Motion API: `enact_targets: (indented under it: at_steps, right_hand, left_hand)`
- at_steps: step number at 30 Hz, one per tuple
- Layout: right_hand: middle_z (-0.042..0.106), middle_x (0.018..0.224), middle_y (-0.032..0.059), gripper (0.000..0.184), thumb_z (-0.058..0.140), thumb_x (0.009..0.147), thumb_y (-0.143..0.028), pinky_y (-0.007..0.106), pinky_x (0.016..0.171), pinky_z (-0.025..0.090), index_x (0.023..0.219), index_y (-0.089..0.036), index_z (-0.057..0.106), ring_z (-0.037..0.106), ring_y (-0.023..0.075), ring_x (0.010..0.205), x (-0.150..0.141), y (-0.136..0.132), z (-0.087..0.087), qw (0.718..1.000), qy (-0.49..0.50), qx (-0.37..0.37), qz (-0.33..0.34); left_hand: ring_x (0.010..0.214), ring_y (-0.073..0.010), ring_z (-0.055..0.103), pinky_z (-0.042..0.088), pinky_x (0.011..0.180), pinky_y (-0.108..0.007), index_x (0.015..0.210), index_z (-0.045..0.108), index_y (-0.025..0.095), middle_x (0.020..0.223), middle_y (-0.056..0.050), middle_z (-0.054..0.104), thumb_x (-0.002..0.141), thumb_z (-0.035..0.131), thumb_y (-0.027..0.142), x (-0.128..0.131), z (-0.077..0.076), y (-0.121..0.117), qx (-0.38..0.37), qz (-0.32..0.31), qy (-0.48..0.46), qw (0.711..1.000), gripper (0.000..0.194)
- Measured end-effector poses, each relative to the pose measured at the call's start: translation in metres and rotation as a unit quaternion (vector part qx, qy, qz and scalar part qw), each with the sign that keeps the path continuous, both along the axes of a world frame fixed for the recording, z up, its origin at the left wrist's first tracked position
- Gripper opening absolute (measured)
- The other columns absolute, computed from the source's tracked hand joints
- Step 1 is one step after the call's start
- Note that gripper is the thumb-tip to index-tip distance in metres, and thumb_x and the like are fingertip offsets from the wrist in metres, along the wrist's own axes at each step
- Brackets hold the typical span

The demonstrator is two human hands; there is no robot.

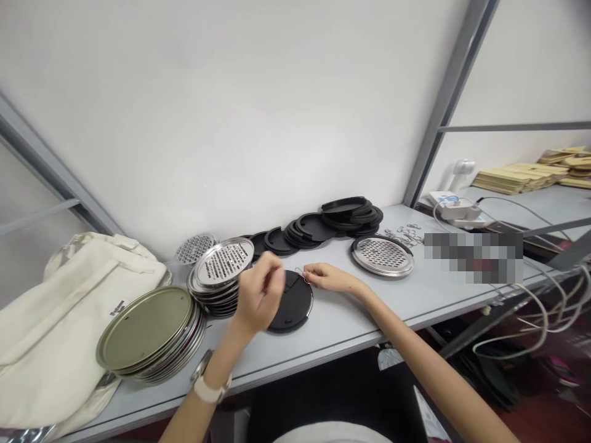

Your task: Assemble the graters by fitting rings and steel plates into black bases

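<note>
A black round disc [290, 307] with a shiny metal edge lies flat on the table in front of me. My left hand [259, 294] is raised over its left side, fingers curled into a fist. Whatever that hand may hold is hidden. At the disc's upper right edge, my right hand [323, 276] pinches a small metal wire clip [300, 271] between thumb and fingers. Just left of my left hand stands a stack of round metal graters [226, 261] with slotted faces.
Round metal trays [145, 332] are stacked beside a cream cloth bag [78, 307] at left. Behind are black discs [314, 226]; a perforated disc [383, 255] and loose metal clips [409, 234] lie right. White cables [545, 307] hang at the table's right end.
</note>
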State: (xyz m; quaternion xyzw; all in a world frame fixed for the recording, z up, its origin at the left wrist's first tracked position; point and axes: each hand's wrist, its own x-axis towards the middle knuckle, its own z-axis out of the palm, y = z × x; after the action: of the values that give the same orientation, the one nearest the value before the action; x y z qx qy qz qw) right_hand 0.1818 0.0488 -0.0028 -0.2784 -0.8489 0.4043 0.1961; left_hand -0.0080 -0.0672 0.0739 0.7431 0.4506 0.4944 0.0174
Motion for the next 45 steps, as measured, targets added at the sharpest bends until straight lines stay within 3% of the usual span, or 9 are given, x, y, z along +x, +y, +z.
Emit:
enact_targets:
  at_steps: [2,4,8,12,30,37,45]
  right_hand:
    - [0.034,0.059,-0.0062,0.035,0.036,0.091,-0.045,0.022,0.051,0.026,0.07,-0.018,0.043,0.031,0.0088,0.053,0.0,-0.001,0.0,1.0,0.004,0.0,0.0]
    - [0.032,0.058,-0.0067,0.034,0.036,0.091,-0.044,0.022,0.05,0.026,0.069,-0.019,0.041,0.03,0.0087,0.052,0.0,-0.001,0.001,1.0,0.004,0.001,-0.003]
    - [0.033,0.058,-0.0069,0.034,0.036,0.091,-0.044,0.022,0.051,0.026,0.069,-0.019,0.04,0.03,0.0088,0.053,0.0,-0.003,0.003,1.0,0.003,0.01,-0.01]
    - [0.032,0.058,-0.0071,0.032,0.035,0.091,-0.043,0.022,0.051,0.025,0.069,-0.019,0.039,0.029,0.0088,0.053,0.0,-0.004,0.004,1.0,-0.001,0.014,-0.018]
    - [0.035,0.057,-0.0065,0.027,0.036,0.089,-0.032,0.024,0.053,0.025,0.066,-0.019,0.04,0.032,0.0095,0.053,-0.002,-0.001,0.001,0.996,-0.048,0.068,-0.019]
    - [0.034,0.056,-0.0064,0.022,0.037,0.087,-0.027,0.023,0.052,0.026,0.067,-0.019,0.041,0.032,0.0096,0.053,0.0,0.0,0.002,0.998,-0.039,0.055,0.01]
    - [0.035,0.058,-0.0063,0.022,0.036,0.088,-0.028,0.023,0.052,0.025,0.068,-0.019,0.042,0.032,0.0091,0.053,0.001,-0.001,0.003,0.997,-0.043,0.059,0.012]
  left_hand:
    - [0.052,-0.0095,0.047,0.037,0.053,-0.023,0.077,0.051,0.018,0.059,0.004,0.049,0.092,0.044,0.037,0.004,-0.007,0.016,-0.112,-0.013,0.094,0.989,0.025]
    - [0.053,-0.0116,0.048,0.033,0.052,-0.025,0.078,0.05,0.02,0.058,0.005,0.05,0.086,0.05,0.042,0.007,-0.02,0.032,-0.208,0.005,0.191,0.959,0.024]
    - [0.062,-0.0167,0.054,0.031,0.055,-0.028,0.078,0.05,0.02,0.07,0.0,0.057,0.082,0.054,0.04,0.007,-0.045,0.051,-0.218,0.044,0.283,0.933,0.021]
    - [0.067,-0.019,0.057,0.031,0.056,-0.029,0.086,0.05,0.02,0.077,-0.002,0.06,0.087,0.046,0.033,0.003,-0.056,0.053,-0.196,0.063,0.306,0.93,0.014]
    - [0.065,-0.0174,0.055,0.031,0.056,-0.028,0.082,0.05,0.021,0.073,-0.001,0.058,0.085,0.046,0.03,0.002,-0.053,0.051,-0.213,0.032,0.293,0.932,0.011]
    - [0.066,-0.0188,0.058,0.034,0.059,-0.027,0.113,0.048,0.023,0.074,0.0,0.059,0.086,0.047,0.031,0.001,-0.05,0.049,-0.214,0.02,0.276,0.937,0.028]
    - [0.064,-0.017,0.056,0.032,0.055,-0.025,0.105,0.054,0.024,0.068,0.002,0.057,0.085,0.049,0.032,-0.003,-0.055,0.054,-0.21,0.007,0.267,0.941,0.022]
